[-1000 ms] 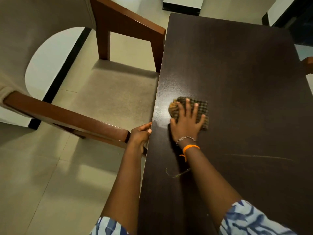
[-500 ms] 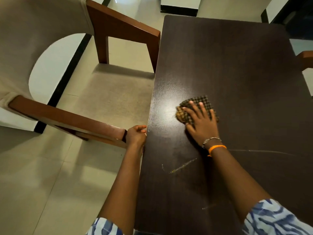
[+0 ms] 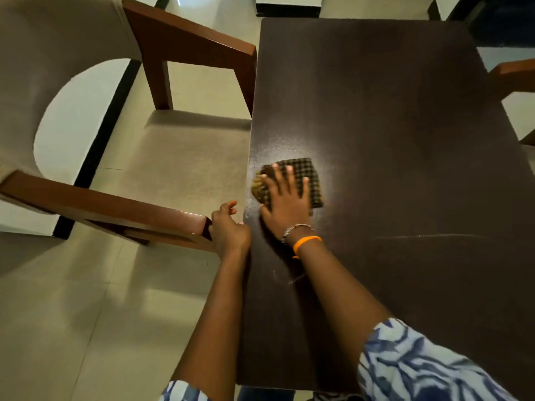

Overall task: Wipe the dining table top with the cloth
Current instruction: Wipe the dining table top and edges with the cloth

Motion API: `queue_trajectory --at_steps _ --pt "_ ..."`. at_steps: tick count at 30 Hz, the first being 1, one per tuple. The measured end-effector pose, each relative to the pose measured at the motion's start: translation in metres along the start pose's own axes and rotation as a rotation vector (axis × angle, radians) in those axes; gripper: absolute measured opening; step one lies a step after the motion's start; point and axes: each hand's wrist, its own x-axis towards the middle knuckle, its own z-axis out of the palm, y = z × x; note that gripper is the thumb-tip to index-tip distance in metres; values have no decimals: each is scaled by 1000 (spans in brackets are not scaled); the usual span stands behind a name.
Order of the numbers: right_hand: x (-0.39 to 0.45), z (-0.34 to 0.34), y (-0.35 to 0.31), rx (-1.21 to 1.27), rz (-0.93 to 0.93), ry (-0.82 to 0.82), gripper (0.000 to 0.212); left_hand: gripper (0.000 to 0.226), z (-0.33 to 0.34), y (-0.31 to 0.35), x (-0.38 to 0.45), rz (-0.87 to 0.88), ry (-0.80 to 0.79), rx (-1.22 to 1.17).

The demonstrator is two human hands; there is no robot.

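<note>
The right hand [image 3: 285, 198] lies flat with its fingers spread wide on the folded brown checked cloth [image 3: 307, 176]; it does not grab the cloth, it just presses down on it; the cloth sits on the dark brown wooden dining table top [image 3: 390, 125], close to the table's left edge; part of the cloth peeks out past the fingertips and on the right side of the hand. A silver chain bracelet [image 3: 296, 228] and an orange band [image 3: 307, 242] go around the right wrist; a blue and white patterned sleeve [image 3: 419, 363] covers the upper arm. The left hand [image 3: 228, 228] rests at the table's left edge with its fingers loosely curled, and it holds nothing; it is just beside the end of the reddish brown wooden chair arm [image 3: 115, 209]; the chair has a soft beige seat [image 3: 179, 157]; a thin pale scratch line [image 3: 428, 236] runs across the table on the right.
</note>
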Motion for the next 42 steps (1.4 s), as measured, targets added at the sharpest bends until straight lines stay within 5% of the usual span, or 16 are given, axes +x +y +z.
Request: queue_trajectory --at_steps 3,6,14,22,31,35,42 --pt "-1 1 3 -67 -209 -62 66 44 8 8 -21 130 104 185" --pt "-14 -13 52 -78 -285 -43 68 52 16 16 -32 260 20 317" --pt "-80 -64 216 -53 226 74 67 60 56 44 -52 646 -232 543" --pt "-82 -61 218 -46 523 233 67 58 79 59 -63 717 -269 553" --pt "-53 -42 139 12 70 23 69 54 99 89 -76 688 -148 562" --pt "-69 -54 188 -26 -15 38 69 53 116 98 -86 702 -159 585" --pt "-126 -93 331 45 416 180 70 66 168 116 -111 835 -363 633"
